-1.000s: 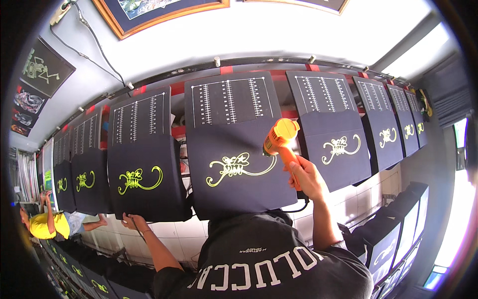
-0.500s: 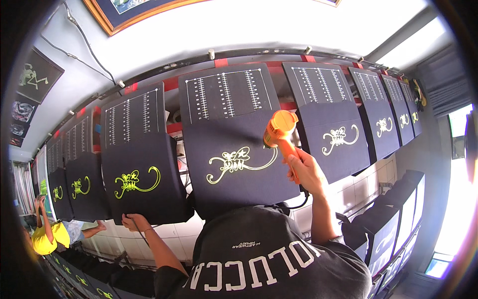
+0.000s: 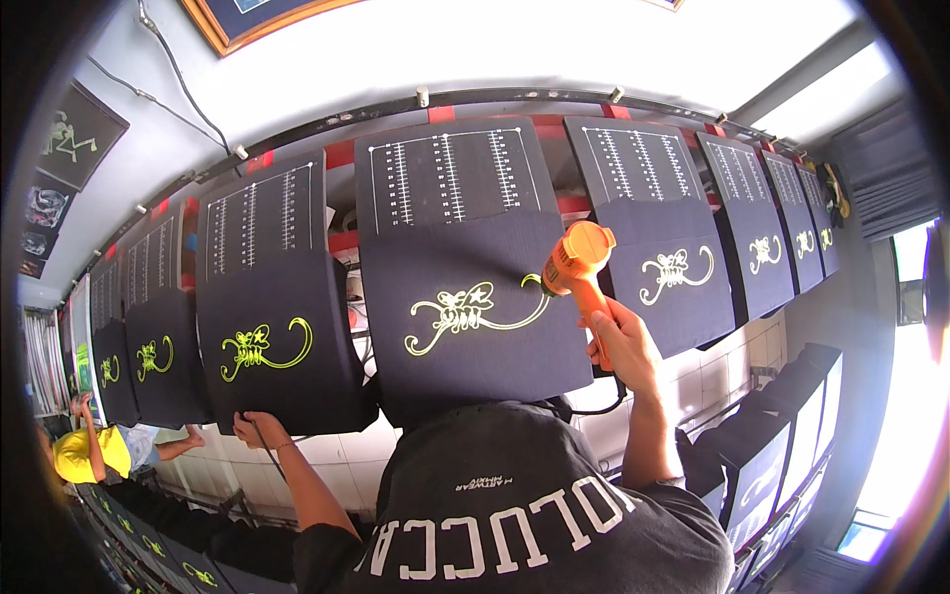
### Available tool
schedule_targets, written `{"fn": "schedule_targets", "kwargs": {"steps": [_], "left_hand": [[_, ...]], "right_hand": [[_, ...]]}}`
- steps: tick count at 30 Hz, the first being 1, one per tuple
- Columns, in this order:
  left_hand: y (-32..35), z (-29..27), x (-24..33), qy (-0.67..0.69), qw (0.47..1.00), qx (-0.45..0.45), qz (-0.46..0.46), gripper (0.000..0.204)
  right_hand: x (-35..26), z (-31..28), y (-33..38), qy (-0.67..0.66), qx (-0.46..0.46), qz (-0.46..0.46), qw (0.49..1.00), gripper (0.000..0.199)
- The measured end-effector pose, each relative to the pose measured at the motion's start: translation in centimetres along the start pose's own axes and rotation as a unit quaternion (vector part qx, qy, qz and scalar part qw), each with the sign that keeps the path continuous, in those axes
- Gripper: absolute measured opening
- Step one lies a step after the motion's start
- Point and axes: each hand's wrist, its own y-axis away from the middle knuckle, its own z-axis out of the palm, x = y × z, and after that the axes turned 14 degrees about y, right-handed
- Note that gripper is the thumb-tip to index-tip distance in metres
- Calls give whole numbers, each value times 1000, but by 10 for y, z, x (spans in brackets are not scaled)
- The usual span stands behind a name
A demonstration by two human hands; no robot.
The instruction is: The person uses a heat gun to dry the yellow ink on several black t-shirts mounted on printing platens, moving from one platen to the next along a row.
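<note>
We see the right hand closed around the handle of an orange heat gun, its nozzle aimed at the yellow-green print on the middle dark panel. The left hand pinches the lower edge of the neighbouring dark panel, well apart from the gun.

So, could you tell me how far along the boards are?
Printing looks done: every dark panel in view carries the yellow design. In hand: the right hand points an orange heat gun at the print on the middle panel, with the left hand at the lower edge of the next panel. Which panels remain cannot be told.
</note>
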Motion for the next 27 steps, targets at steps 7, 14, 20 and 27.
{"fn": "schedule_targets", "kwargs": {"steps": [7, 14, 20, 27], "left_hand": [[4, -5, 11, -2, 1000, 1, -5, 34], [-3, 2, -5, 1, 1000, 3, -15, 36], [0, -1, 3, 10, 1000, -5, -4, 34], [0, 0, 0, 14, 1000, 2, -5, 36]], "right_hand": [[7, 3, 16, -3, 0, 16, 1000, 29], [10, 7, 29, -4, -40, 22, 999, 29], [10, 14, 35, -3, -61, 14, 998, 31], [0, 25, 37, 16, -124, 8, 992, 44]]}}
